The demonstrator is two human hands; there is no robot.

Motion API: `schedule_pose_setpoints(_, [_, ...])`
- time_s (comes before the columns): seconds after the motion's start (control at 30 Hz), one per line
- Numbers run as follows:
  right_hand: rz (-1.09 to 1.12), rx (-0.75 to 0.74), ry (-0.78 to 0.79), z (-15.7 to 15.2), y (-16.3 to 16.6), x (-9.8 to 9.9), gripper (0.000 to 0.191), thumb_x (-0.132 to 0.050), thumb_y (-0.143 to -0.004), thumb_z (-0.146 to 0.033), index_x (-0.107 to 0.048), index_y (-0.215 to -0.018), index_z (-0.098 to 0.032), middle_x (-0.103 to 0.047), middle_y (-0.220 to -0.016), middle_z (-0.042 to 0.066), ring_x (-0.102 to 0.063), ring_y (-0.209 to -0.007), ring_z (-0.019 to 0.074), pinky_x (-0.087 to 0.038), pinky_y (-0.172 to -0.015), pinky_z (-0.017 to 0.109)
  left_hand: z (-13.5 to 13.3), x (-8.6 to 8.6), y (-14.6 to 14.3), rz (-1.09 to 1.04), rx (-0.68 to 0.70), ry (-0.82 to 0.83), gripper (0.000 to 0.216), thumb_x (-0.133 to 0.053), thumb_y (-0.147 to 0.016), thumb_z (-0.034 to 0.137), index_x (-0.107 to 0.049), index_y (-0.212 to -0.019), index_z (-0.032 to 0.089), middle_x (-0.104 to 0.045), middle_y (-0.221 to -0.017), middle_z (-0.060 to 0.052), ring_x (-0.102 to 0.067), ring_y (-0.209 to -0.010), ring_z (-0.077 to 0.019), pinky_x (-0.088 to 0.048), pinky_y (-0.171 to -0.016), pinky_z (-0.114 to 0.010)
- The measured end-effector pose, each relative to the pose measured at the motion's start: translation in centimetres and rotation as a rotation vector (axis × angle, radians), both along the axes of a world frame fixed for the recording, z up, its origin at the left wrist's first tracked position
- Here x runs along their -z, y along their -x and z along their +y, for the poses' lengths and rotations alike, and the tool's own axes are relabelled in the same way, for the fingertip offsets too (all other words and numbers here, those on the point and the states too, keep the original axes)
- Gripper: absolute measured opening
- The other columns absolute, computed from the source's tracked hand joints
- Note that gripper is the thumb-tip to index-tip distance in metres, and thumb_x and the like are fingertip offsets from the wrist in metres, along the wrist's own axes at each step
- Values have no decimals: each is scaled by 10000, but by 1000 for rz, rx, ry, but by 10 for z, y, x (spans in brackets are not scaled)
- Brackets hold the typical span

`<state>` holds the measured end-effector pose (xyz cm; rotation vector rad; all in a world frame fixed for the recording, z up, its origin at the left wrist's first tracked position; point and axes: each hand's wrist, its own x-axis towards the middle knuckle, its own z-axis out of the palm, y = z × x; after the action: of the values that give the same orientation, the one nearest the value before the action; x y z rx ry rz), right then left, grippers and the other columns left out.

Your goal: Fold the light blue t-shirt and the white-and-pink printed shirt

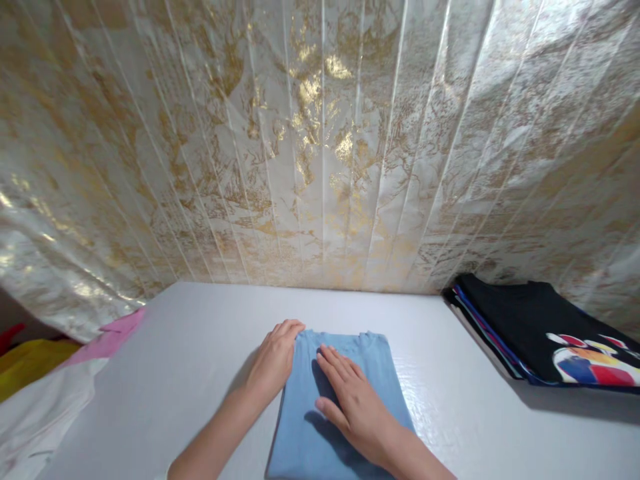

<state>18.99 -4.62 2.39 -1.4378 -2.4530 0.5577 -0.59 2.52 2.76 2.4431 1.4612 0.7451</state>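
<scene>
I have a folded light-blue cloth garment under my flat, thumb-out right hand, which grips nothing, its far-left corner at my left hand, pinched or not I can't tell.

- Here's the garment, plain light blue, folded into a tidy rectangle!
- It's lying flat on the worktop, down at six o'clock in view.
- Twelve o'clock edge slightly puckered, surface mostly smooth, lightly creased.
</scene>
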Motion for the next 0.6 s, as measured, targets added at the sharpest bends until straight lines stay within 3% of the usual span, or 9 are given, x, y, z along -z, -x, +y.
schedule_pose_setpoints(0.17, [-37,74,-50,-16,-11,-3,572,-446,-959,-329,-317,-1491,-166,-213,-1566,68,-195,-1443,238,-231,-1177,447,-47,-12,11,161,-151,99,116,-491,-889,123,-588,-892,187,-608,-974,-49,-562,-969,-214,-437,-882,-335])
schedule_pose_setpoints(0.27, [-69,109,-59,-30,-19,4,571,-457,-950,-331,-339,-1482,-157,-229,-1557,77,-212,-1436,253,-252,-1167,455,-69,-13,10,253,-228,159,129,-492,-927,199,-582,-836,184,-612,-936,-54,-567,-939,-226,-423,-837,-336])
schedule_pose_setpoints(0.6, [-112,106,-106,-46,-24,27,612,-442,-949,-452,-351,-1475,-153,-201,-1548,86,-223,-1425,284,-282,-1148,465,-56,-11,-2,193,-332,254,148,-482,-940,219,-563,-818,198,-672,-896,-35,-630,-881,-188,-396,-756,-258])
